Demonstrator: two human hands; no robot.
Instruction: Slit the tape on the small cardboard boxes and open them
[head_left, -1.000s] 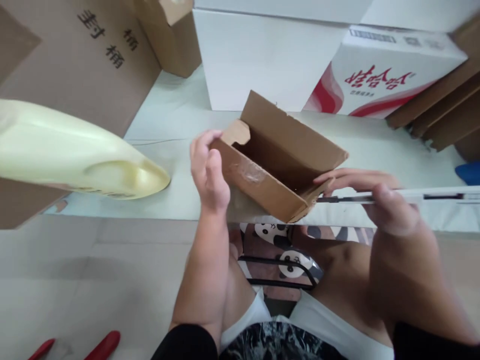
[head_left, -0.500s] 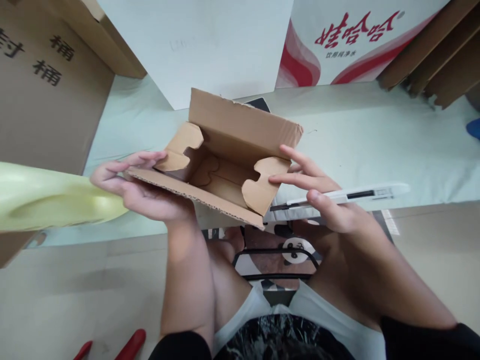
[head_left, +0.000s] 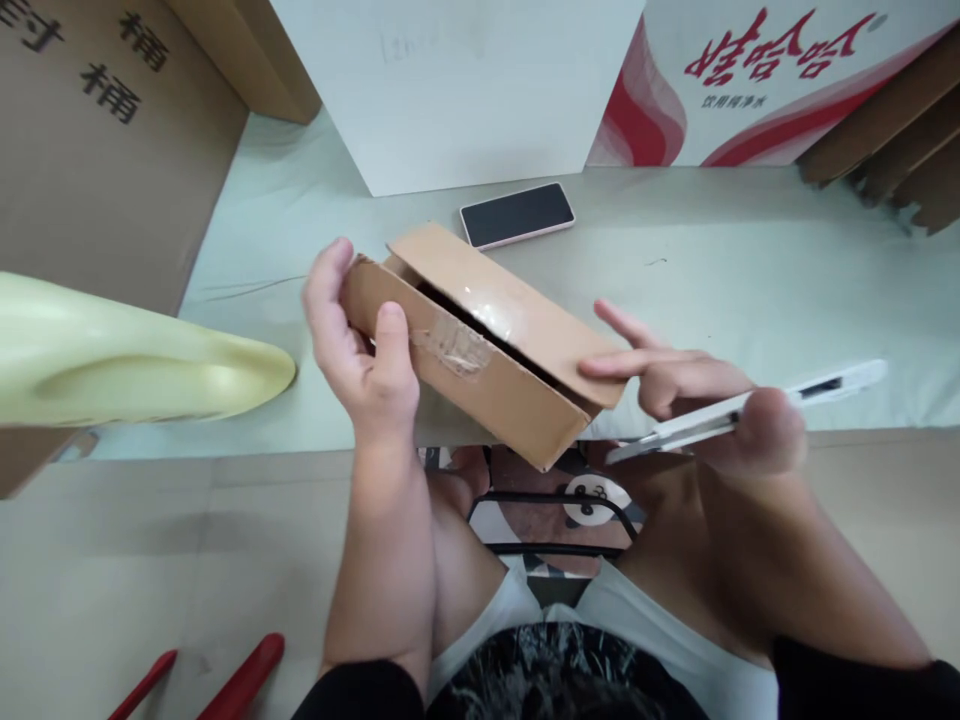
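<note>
Brown cardboard box (head_left: 484, 365), wrinkled clear tape (head_left: 457, 347) along its side, flap (head_left: 525, 320) slightly ajar | tilted over table's (head_left: 750, 300) near edge | left hand (head_left: 364, 360) clamps one end | right hand (head_left: 694, 385), half-curled, holds white cutter (head_left: 840, 383)

A small, brown, oblong cardboard box (head_left: 480, 375) slanted in the left hand (head_left: 367, 375), its broad flap nearly closed over a narrow dark gap. Clear tape, wrinkled on the near panel, shone on the flap too. A slim, white utility knife (head_left: 699, 424) lay aslant in the right hand (head_left: 697, 378), tip pointing towards the box's near corner.
</note>
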